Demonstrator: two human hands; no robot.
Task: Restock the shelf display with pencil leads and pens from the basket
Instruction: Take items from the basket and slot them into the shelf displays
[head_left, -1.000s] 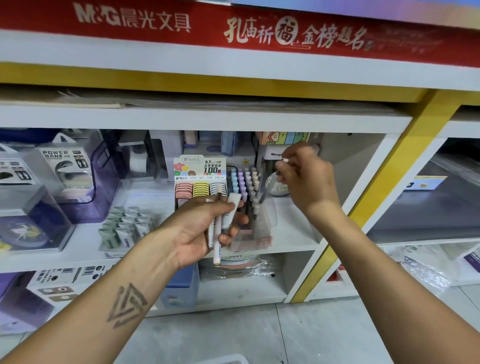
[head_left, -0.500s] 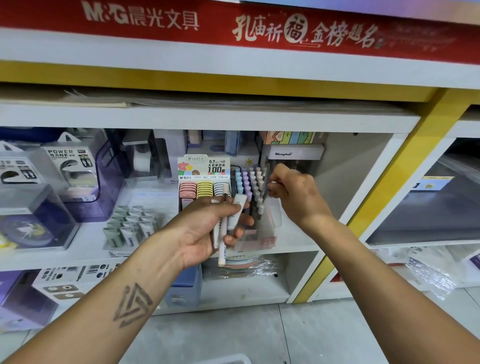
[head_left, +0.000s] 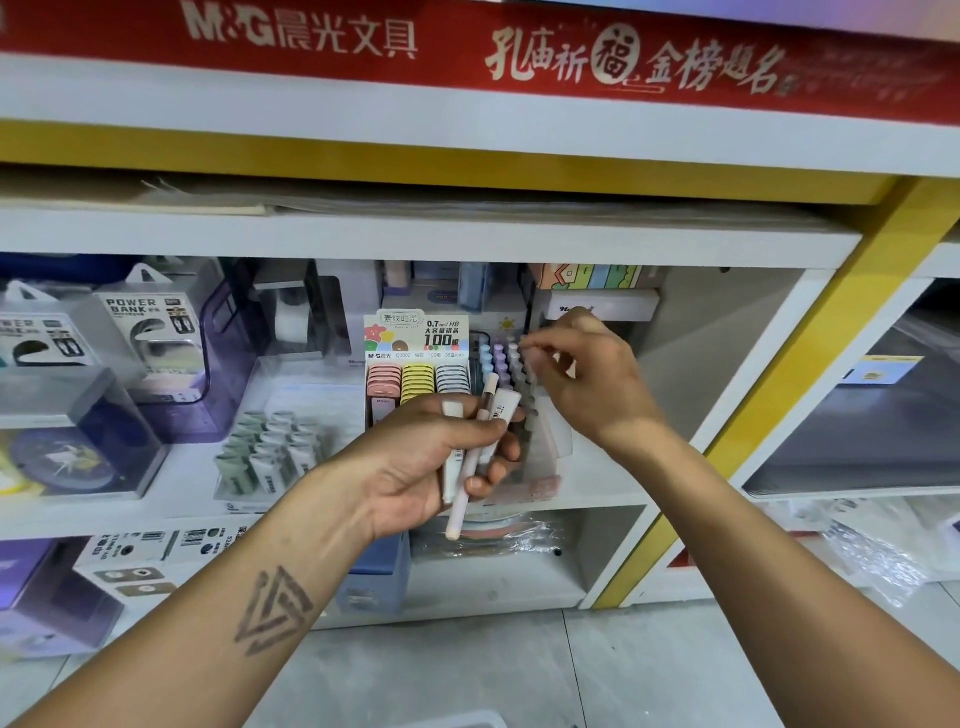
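Observation:
My left hand (head_left: 415, 462) grips a small bundle of white and pale pink pens (head_left: 460, 512) in front of the middle shelf. My right hand (head_left: 587, 384) reaches over the clear pen holder (head_left: 550, 447), where several pastel-capped pens (head_left: 498, 358) stand upright. Its thumb and index fingertips pinch the top of a grey pen (head_left: 530, 384) standing in that holder. Left of the holder stands the pencil lead display box (head_left: 415, 338), with rows of pink, yellow and grey-blue lead cases.
Power bank boxes (head_left: 140, 332) and a clear purple case stand at the left of the white shelf (head_left: 182, 488). Green-white tubes (head_left: 265, 452) lie in a tray. A yellow post (head_left: 810, 364) borders the bay on the right. A white basket rim (head_left: 467, 719) shows at the bottom.
My right hand lowered a pen into the holder and has risen a little, fingertips now at the pen tops. The left hand kept its bundle of pens and barely moved.

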